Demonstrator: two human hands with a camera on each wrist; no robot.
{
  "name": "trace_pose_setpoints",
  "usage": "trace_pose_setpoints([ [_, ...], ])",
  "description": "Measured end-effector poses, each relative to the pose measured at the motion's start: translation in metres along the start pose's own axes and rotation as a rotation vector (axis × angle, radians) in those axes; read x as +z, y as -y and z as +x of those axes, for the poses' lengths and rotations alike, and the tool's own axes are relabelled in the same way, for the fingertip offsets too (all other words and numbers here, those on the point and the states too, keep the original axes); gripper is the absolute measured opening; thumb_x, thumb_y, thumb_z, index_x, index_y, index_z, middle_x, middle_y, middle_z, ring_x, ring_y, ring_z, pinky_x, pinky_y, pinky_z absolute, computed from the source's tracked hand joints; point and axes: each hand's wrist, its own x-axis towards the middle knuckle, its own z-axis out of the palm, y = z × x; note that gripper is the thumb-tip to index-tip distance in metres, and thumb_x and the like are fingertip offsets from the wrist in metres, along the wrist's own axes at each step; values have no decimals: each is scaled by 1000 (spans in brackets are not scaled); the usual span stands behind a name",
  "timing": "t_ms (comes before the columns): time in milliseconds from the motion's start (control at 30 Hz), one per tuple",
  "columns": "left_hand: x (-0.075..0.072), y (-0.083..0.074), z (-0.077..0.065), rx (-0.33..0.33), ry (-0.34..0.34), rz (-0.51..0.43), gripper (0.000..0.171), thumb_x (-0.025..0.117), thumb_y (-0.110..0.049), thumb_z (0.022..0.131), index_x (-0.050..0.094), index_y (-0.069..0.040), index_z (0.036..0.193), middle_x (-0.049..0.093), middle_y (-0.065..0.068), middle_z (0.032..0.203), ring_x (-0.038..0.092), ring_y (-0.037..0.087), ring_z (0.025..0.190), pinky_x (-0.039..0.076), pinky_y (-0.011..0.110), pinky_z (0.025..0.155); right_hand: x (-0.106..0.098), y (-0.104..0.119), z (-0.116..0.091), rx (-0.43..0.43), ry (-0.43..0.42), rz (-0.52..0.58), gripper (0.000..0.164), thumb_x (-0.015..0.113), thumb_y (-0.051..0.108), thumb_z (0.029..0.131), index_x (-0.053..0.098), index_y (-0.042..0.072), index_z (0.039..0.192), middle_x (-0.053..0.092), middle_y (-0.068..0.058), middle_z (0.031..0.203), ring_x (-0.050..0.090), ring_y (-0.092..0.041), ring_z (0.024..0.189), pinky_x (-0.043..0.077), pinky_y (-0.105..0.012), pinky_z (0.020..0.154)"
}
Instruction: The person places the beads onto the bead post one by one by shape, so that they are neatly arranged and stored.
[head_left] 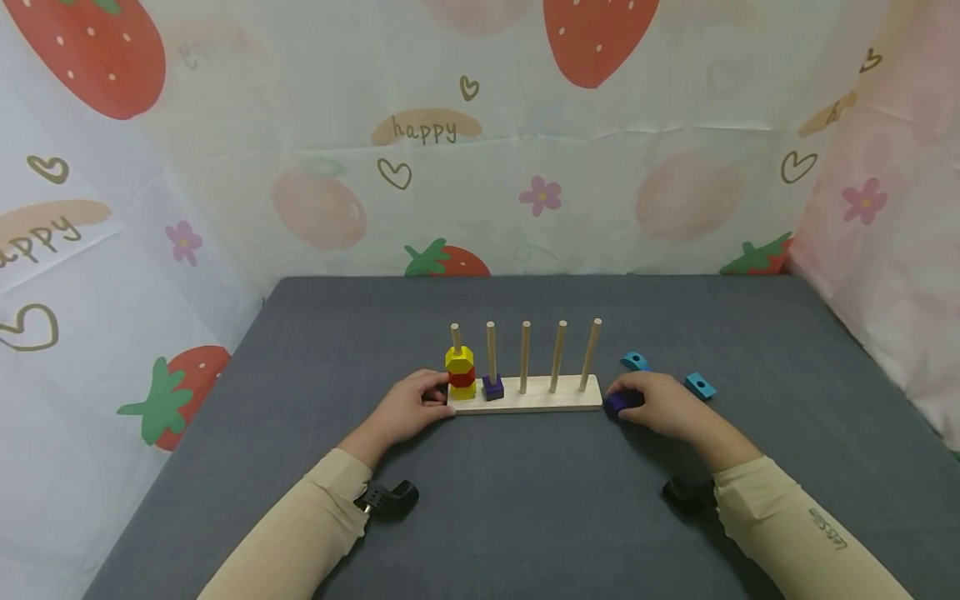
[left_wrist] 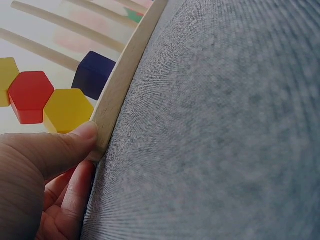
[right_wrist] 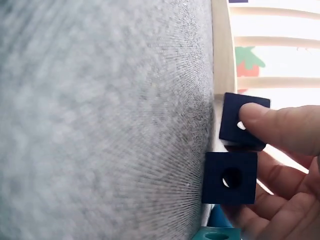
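A wooden peg stand (head_left: 540, 402) with several upright pegs lies across the table. Its leftmost peg carries a yellow block (head_left: 459, 360), a red block (head_left: 462, 378) and another yellow one at the bottom. On the second peg sits a dark purple block (head_left: 492, 388). My left hand (head_left: 408, 407) grips the stand's left end, thumb (left_wrist: 82, 136) on the front edge. Just off the right end, my right hand (head_left: 662, 406) pinches a dark square block (right_wrist: 231, 117) with a hole through it. A second dark holed block (right_wrist: 245, 177) is close beside it, against the fingers.
Behind the right hand lies a rounded blue block (head_left: 634, 360), and a blue rectangular block (head_left: 701, 385) is farther right. Grey cloth (head_left: 525, 508) covers the table. A printed curtain (head_left: 585, 208) hangs along its back edge.
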Motion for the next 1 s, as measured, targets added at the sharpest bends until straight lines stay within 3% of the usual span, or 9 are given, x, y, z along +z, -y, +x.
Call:
trace_pose_setpoints([
  [333, 1, 0, 1, -12, -5, 1, 52, 73, -21, 79, 55, -5, 125, 57, 2, 109, 55, 11, 86, 47, 31, 78, -7, 12, -3, 22, -52, 105, 26, 65, 16, 85, 61, 10, 110, 62, -6, 101, 58, -24, 95, 46, -40, 76],
  [667, 0, 0, 0, -7, -1, -4, 52, 72, -21, 79, 55, -4, 125, 57, 2, 109, 55, 11, 87, 47, 31, 79, -18, 21, -6, 30, -77, 272, 38, 62, 23, 88, 56, 12, 124, 60, -9, 114, 58, -25, 102, 49, -38, 77],
  [1000, 0, 1, 1, 12, -3, 5, 52, 72, -20, 79, 55, -4, 125, 57, 3, 109, 55, 12, 86, 47, 31, 79, -37, 32, -14, 169, -203, 485, 47, 63, 36, 85, 56, 12, 125, 56, -14, 118, 58, -26, 104, 45, -46, 86],
])
